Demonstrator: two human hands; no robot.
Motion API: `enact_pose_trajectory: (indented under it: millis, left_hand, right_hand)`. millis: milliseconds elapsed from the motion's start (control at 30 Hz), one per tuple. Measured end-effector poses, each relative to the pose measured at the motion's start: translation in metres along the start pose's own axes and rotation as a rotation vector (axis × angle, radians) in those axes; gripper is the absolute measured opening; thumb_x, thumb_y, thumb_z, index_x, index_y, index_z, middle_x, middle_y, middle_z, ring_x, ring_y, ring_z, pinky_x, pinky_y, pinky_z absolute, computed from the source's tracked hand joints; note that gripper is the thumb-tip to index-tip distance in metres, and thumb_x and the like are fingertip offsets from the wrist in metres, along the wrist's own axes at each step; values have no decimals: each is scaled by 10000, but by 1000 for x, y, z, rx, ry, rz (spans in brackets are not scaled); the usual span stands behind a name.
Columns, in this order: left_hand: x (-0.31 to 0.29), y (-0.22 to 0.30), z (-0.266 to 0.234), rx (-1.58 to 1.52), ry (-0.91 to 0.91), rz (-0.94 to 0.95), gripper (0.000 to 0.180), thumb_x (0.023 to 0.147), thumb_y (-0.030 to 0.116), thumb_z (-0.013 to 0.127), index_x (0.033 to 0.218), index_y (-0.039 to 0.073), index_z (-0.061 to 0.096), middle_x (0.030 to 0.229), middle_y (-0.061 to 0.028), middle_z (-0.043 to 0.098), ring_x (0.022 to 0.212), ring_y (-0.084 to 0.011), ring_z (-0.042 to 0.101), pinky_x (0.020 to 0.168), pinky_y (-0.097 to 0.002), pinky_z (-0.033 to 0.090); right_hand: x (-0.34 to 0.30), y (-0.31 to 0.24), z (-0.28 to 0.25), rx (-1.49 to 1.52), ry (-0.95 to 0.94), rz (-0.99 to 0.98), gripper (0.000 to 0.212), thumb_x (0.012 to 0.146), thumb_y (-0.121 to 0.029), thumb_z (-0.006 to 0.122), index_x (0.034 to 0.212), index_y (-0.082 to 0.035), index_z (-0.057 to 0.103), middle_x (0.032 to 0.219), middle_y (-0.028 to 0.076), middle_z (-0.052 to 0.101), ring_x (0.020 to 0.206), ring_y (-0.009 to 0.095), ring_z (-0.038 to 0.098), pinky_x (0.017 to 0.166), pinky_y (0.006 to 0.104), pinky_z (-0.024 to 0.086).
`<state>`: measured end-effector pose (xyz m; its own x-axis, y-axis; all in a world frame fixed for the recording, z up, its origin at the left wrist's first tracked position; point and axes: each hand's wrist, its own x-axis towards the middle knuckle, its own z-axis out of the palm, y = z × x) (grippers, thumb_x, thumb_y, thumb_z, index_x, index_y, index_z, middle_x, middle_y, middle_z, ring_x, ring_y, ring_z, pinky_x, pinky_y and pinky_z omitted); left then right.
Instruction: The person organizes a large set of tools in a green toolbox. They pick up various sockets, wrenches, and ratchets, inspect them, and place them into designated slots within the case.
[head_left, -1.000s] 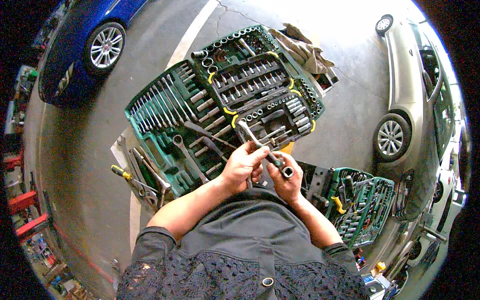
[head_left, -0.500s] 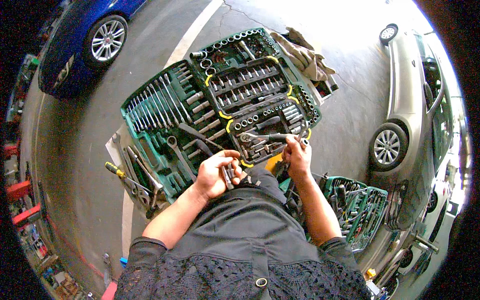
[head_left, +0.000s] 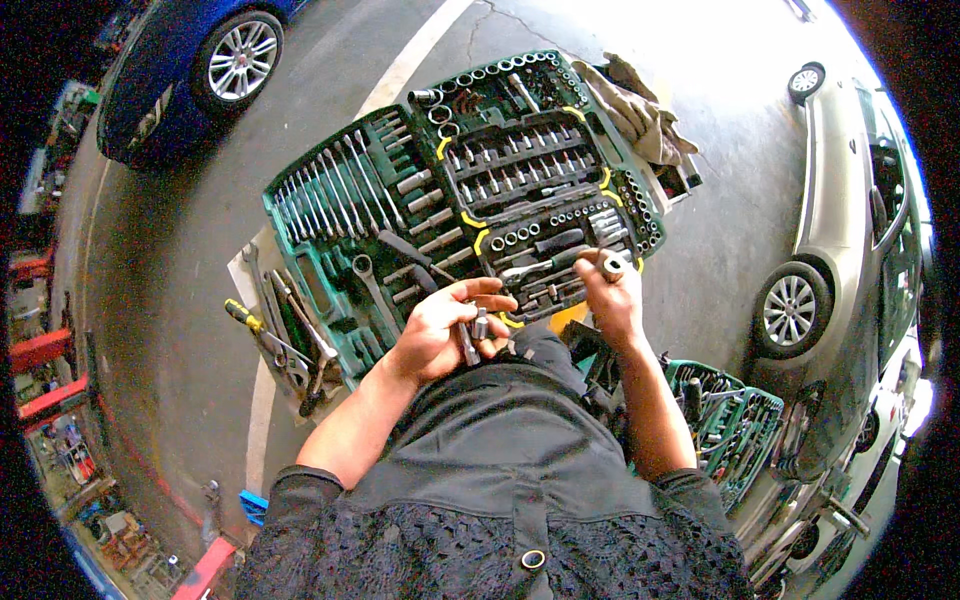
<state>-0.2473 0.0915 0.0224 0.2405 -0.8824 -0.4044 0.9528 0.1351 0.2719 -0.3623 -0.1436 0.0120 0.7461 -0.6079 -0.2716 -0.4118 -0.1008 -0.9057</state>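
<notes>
My left hand (head_left: 447,328) is curled, palm up, around small metal socket pieces (head_left: 481,323); a second, longer one lies beside the first across the fingers. In my right fist (head_left: 613,298) is a round-ended metal socket (head_left: 612,265) with its hollow end facing up; its far part is hidden by the fingers. Both hands are over the near edge of an open green tool case (head_left: 330,285). Beyond them, the case holds rows of combination wrenches (head_left: 350,190), sockets and bits. A ratchet wrench (head_left: 370,285) lies in its left half, beside a dark-handled tool (head_left: 405,250).
Left of the case lie loose hand tools, among them a yellow-and-black screwdriver (head_left: 242,314). Crumpled work gloves (head_left: 640,115) rest at its far right corner. A second green tool case (head_left: 735,415) stands at right. A blue car (head_left: 180,90) and a beige car (head_left: 835,200) flank the area.
The whole view has shifted, moving the case slightly rightward in the picture. My right hand has turned the socket's hollow end upward. My left fingers have loosened, showing more of the metal pieces.
</notes>
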Motion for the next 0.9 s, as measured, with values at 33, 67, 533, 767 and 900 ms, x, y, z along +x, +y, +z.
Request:
enact_pose_trajectory:
  millis: [33, 67, 533, 767, 900]
  left_hand:
    - [1, 0, 0, 34, -27, -22, 428, 883, 59, 446, 1308, 17, 449, 1138, -218, 607, 845, -270, 642, 605, -334, 534]
    - [4, 1, 2, 65, -58, -43, 429, 892, 67, 462, 1318, 16, 438, 1116, -214, 617, 777, -232, 646, 543, -289, 517]
    - [33, -12, 2, 538, -62, -305, 523, 734, 7, 579, 1246, 74, 499, 897, -61, 640, 665, -129, 608, 460, -225, 436]
    - [32, -17, 16, 565, -113, -234, 533, 738, 49, 574, 1265, 57, 496, 899, -47, 640, 701, -100, 586, 545, -219, 461]
    - [28, -5, 8, 338, 30, -370, 503, 794, 92, 595, 1282, 35, 489, 988, -77, 653, 781, -160, 637, 614, -281, 522]
  right_hand:
    - [-11, -11, 3, 12, -70, 27, 192, 851, -150, 647, 983, -14, 673, 786, 10, 646, 713, 85, 564, 660, 256, 471]
    - [-20, -17, 9, -15, -127, 0, 184, 862, -143, 638, 985, -10, 670, 753, -10, 628, 675, 65, 540, 629, 237, 457]
    - [-34, -27, 19, -148, -681, -197, 331, 878, -330, 648, 1131, -118, 626, 926, 136, 684, 826, 269, 679, 753, 352, 521]
    - [-36, -13, 27, 173, -738, -110, 266, 838, -140, 641, 1083, -43, 605, 842, 34, 642, 772, 107, 601, 706, 279, 494]
    - [-34, -8, 26, 305, -462, 193, 184, 826, -194, 671, 911, -32, 651, 809, 14, 644, 751, 97, 583, 666, 279, 488]
